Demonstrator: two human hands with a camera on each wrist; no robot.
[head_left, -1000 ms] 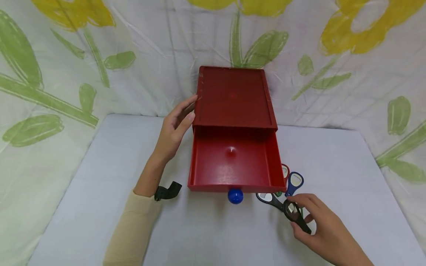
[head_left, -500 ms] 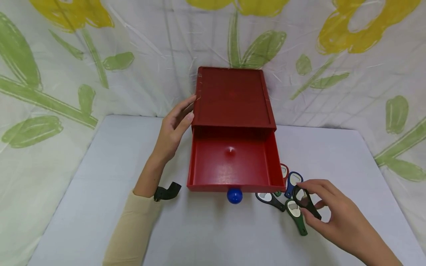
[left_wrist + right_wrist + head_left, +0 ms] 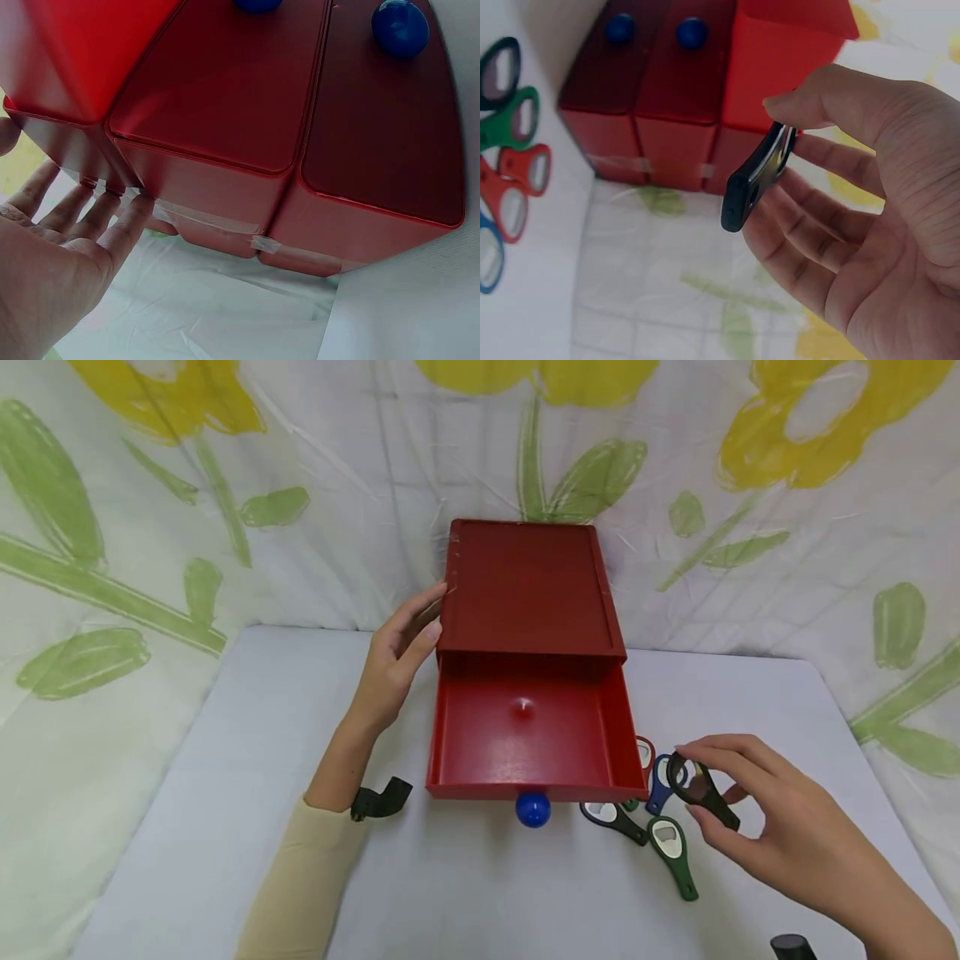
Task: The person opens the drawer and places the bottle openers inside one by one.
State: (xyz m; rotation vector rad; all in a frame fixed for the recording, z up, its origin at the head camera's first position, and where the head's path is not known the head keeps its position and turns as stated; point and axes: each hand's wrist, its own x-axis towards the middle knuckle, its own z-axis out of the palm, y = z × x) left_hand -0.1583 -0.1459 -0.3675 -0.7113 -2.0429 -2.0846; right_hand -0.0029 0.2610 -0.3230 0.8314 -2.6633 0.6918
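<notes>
Between thumb and fingers, my right hand (image 3: 772,814) pinches a black bottle opener (image 3: 705,789) by its edges, above the table at right. In the right wrist view that opener (image 3: 751,180) shows edge-on. Straight fingers of my left hand (image 3: 390,668) rest against the left side of a red drawer cabinet (image 3: 528,589); the left wrist view shows the fingertips (image 3: 135,210) at its side wall. The cabinet's top drawer (image 3: 517,752) is pulled out, with nothing visible inside, and has a blue knob (image 3: 533,810).
On the table right of the drawer lie green (image 3: 675,856), black (image 3: 615,820), blue (image 3: 660,789) and red (image 3: 645,752) bottle openers, some partly hidden by the drawer. Two lower drawers (image 3: 225,90) are closed. A flower-painted cloth (image 3: 337,527) hangs behind.
My right hand has lifted the black opener up and to the right, away from the other openers, uncovering the green one. My left hand stays against the cabinet.
</notes>
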